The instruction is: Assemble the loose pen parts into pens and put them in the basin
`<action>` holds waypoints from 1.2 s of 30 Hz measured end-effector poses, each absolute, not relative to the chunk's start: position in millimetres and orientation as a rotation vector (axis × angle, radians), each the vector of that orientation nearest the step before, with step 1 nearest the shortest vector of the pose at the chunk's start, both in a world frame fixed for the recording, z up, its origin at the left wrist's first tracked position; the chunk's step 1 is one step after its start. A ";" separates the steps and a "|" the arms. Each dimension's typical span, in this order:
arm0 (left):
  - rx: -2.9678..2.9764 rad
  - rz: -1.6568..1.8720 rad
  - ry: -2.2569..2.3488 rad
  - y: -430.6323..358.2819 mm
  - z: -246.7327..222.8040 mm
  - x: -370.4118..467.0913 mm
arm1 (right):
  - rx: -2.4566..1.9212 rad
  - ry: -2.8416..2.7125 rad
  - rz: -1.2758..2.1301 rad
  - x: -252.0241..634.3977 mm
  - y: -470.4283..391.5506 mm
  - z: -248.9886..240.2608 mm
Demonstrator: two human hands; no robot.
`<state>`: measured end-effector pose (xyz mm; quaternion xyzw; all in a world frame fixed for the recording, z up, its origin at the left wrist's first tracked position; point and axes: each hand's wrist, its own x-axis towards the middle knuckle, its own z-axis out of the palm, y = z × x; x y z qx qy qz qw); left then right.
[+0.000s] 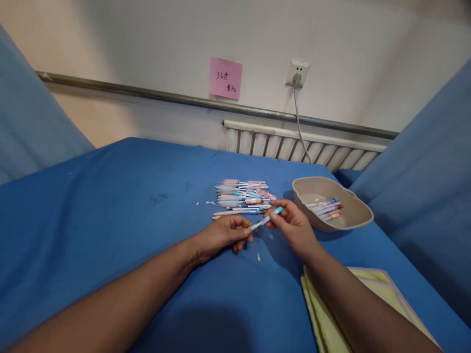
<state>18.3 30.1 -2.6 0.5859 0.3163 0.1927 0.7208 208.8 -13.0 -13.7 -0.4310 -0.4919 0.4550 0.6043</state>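
Blue-capped pen (265, 219) — both hands (pinched)

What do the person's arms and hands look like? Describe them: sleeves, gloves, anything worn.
Both forearms are bare up to the frame edge, with no sleeves in view. The left hand and right hand wear no gloves. No watch, bracelet or ring is visible on either wrist or on the fingers that show.
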 end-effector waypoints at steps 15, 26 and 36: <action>1.425 0.371 0.644 33.4 -2.9 13.6 | -1.183 -1.362 1.039 207.0 -19.6 -13.5; 1.377 0.381 0.605 29.3 -2.7 14.4 | -1.028 -1.373 1.190 204.7 -22.3 -18.2; 1.512 0.456 0.678 31.5 -8.7 17.6 | -1.246 -1.673 0.818 209.8 -22.0 -14.8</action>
